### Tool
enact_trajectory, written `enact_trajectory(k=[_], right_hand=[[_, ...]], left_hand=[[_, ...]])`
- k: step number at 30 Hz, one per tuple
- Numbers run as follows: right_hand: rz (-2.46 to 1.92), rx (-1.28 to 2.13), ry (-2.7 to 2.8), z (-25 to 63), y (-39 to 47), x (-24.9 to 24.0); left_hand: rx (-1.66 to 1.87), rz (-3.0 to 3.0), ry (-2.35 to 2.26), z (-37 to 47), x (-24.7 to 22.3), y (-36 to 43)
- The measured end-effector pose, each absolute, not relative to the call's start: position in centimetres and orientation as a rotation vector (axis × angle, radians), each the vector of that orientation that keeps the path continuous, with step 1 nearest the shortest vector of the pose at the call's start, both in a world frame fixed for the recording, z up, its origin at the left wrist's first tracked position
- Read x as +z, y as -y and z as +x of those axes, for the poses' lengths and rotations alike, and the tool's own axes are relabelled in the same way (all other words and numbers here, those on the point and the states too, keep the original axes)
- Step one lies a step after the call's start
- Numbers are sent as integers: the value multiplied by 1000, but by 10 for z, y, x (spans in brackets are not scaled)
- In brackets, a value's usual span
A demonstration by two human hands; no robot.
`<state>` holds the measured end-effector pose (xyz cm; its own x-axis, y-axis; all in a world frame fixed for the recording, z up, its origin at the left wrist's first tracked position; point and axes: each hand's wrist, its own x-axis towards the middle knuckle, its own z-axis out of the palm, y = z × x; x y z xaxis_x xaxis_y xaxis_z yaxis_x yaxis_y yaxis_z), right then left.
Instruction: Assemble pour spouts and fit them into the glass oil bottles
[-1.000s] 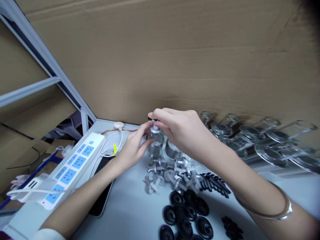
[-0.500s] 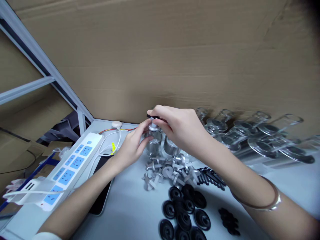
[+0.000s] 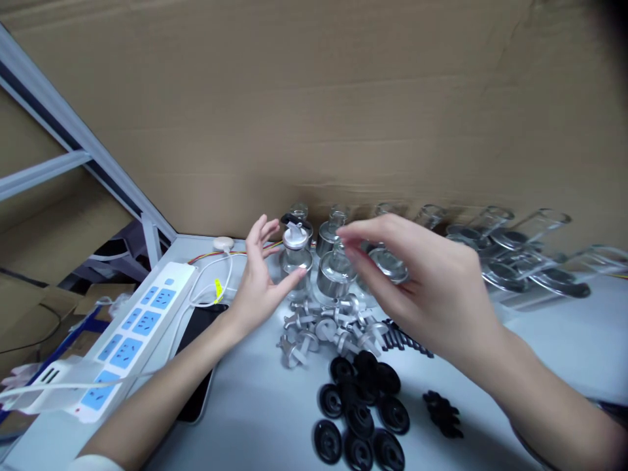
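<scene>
A clear glass bottle (image 3: 295, 281) stands upright at the front left of the glassware, with a silver-grey metal fitting (image 3: 296, 237) on its neck. A small black lever (image 3: 295, 221) sits on top of the fitting. Beside that bottle is my left hand (image 3: 260, 278), fingers spread, its thumb against or just in front of the glass. My right hand (image 3: 417, 275) is raised to the right, over other bottles. Its thumb and fingertips are slightly apart, and nothing shows between them. Below lie loose silver-grey fittings (image 3: 326, 329) in a pile and black levers (image 3: 405, 340).
More glass bottles (image 3: 336, 275) stand along the cardboard wall (image 3: 314, 118). Black round caps (image 3: 360, 418) and small black parts (image 3: 444, 415) lie toward the front. At left are a white power strip (image 3: 128, 350), a cable (image 3: 196, 294) and a dark phone (image 3: 196, 347).
My right hand has let go of the black lever and moved right, away from the fitting. My left fingers have opened from around the fitting and bottle neck. The view has shifted slightly.
</scene>
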<state>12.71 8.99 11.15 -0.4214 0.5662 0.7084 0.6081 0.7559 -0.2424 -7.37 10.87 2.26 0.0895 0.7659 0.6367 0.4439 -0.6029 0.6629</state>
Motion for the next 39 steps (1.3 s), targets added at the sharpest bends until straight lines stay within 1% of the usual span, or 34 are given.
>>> enact_trajectory(k=[4,6,8,12,14,18,21,24,29,34,39], right_hand=[[-1022,16,2110,145,-71,100],[-1092,71,2117,154,-61,87],[-1162,154,2144,163,-49,71],[-1342,369,2090,179,-30,43],[-1409,441,2050,184,-24,32],[-1468,556,1962,187,-15,19],[-1531,612,1878,188,-11,15],[-1532,597,1839,189,-10,14],[-1409,444,1808,190,-10,12],[-1318,455,1842,189,-7,9],[-1299,469,1929,189,-9,9]], left_hand=[[1788,2147,-1202,-74,32,-102],[1771,2217,-1095,-77,41,-96],[1535,2278,-1027,-78,50,-89],[740,2296,-1095,-69,58,-74],[411,2387,-1145,-61,57,-69],[-11,2431,-1401,-46,50,-65],[-198,2465,-1462,-41,45,-67],[-191,2521,-1410,-41,39,-69],[-60,2556,-1304,-45,34,-70],[32,2674,-989,-48,45,-64],[73,2705,-850,-47,54,-57]])
